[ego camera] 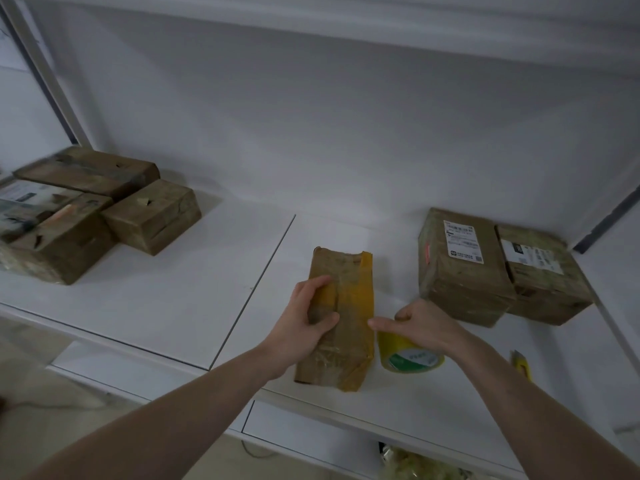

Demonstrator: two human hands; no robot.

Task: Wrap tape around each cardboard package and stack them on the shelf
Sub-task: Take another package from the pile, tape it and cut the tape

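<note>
We stand at a white shelf [173,299] backed by a pale wall. Our left hand [304,317] grips the flat cardboard package [349,292] lying near the front edge, fingers curled over its left side. Our right hand [419,323] holds the yellow tape roll [408,355] just beside it. Taped boxes [104,202] are stacked at the far left; two labelled boxes [485,268] sit right, a yellow cutter [521,365] nearby.

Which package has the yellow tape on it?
The flat package in the middle, under the left hand. A yellow strip runs along its right side; the boxes left and right show none.
</note>
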